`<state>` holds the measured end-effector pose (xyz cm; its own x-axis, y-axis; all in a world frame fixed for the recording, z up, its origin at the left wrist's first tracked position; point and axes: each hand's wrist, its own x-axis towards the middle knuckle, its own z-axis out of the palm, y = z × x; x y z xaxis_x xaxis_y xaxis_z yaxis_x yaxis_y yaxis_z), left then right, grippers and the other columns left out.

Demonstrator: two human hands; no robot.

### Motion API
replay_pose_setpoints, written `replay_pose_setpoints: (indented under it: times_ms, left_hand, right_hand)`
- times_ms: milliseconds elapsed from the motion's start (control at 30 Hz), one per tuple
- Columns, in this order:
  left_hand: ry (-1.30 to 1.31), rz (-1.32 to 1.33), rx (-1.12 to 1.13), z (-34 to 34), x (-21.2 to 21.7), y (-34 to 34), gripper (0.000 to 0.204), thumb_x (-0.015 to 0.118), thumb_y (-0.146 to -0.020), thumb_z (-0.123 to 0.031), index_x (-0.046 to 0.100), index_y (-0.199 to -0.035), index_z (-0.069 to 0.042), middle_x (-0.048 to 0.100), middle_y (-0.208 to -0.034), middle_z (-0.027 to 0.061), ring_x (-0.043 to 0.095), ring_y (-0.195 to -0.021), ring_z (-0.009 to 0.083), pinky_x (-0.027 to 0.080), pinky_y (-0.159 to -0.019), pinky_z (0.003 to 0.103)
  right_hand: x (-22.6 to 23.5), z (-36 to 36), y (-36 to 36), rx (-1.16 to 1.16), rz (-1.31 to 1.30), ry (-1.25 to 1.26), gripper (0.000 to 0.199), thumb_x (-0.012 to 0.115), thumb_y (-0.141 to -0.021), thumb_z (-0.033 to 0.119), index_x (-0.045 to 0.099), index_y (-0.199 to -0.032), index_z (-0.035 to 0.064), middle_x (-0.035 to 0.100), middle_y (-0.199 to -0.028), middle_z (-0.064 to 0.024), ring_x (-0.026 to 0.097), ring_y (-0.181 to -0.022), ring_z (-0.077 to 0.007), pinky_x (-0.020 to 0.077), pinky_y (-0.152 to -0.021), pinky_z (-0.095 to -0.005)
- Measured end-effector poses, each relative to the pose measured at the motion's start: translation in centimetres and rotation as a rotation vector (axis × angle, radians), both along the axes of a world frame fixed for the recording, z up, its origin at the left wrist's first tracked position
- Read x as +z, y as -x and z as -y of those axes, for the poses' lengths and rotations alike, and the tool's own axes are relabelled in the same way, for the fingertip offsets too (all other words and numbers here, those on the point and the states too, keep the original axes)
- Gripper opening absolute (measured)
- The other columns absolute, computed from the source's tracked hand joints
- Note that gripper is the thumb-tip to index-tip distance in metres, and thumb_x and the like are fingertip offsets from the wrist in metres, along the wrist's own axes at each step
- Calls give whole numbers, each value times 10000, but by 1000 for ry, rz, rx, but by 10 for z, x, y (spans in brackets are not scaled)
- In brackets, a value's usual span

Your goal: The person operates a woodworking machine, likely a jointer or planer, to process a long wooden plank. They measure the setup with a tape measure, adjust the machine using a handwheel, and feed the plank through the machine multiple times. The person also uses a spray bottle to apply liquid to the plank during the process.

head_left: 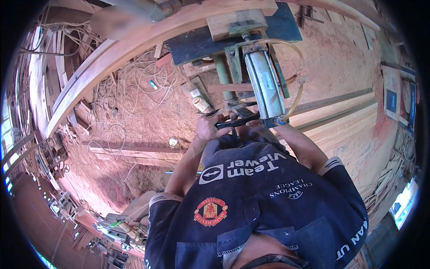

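Observation:
A dark handwheel with several spokes sits below the machine's table, just in front of my body. My left hand has its fingers closed round the wheel's left side. At the wheel's right side is my right hand, mostly hidden behind a pneumatic cylinder; the bit of it that shows is curled against the rim. The silvery cylinder is fixed to a bracket, with its rod toward a wooden block on the dark metal table. A green post stands under this table.
A long curved timber crosses the far side at the table. Clear hoses loop right of the cylinder. Boards lie to the right, a cable coils over the dusty floor at left, and a small can lies near my left hand.

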<state>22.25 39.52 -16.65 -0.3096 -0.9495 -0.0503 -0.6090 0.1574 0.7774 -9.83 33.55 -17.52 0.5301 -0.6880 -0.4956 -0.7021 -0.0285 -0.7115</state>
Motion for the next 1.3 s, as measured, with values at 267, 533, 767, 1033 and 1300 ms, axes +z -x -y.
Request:
replay_pose_setpoints:
  times_ms: [267, 533, 767, 1033, 1300]
  left_hand:
    - [7, -19, -37, 3, 3, 0, 583, 862, -750, -570, 787, -1020, -59, 773, -813, 130, 763, -736, 335, 602, -705, 429]
    - [4, -5, 1, -1, 0, 0, 606, 849, -757, -607, 779, -983, -49, 774, -806, 140, 743, -725, 350, 583, -729, 447]
    - [-3, 11, 29, -3, 1, 2, 614, 832, -777, -620, 787, -1024, -60, 766, -784, 150, 763, -710, 346, 605, -670, 439]
    - [-66, 42, 17, -3, 2, 2, 622, 816, -788, -620, 786, -1053, -58, 770, -821, 165, 769, -754, 347, 609, -700, 435]
    - [-126, 101, 1, -2, 8, 3, 607, 808, -790, -590, 783, -1085, -60, 784, -868, 169, 782, -805, 348, 614, -749, 442]
  right_hand:
    - [8, 6, -1, 18, -7, 5, 857, 717, -680, 922, 646, -958, 115, 622, -856, -62, 586, -851, -270, 475, -799, -468]
    - [12, 2, -13, 41, -9, -3, 860, 716, -682, 921, 650, -978, 117, 628, -875, -62, 589, -867, -273, 477, -811, -468]
    - [17, -1, -15, 41, -7, -8, 863, 716, -683, 921, 653, -996, 119, 633, -891, -63, 592, -881, -275, 479, -822, -468]
    - [22, -2, -16, 36, -1, -11, 868, 715, -684, 920, 657, -1017, 121, 640, -909, -63, 596, -897, -277, 482, -835, -469]
    - [24, -1, -15, 48, 6, -12, 873, 714, -685, 919, 661, -1037, 123, 646, -928, -64, 600, -913, -280, 484, -847, -469]
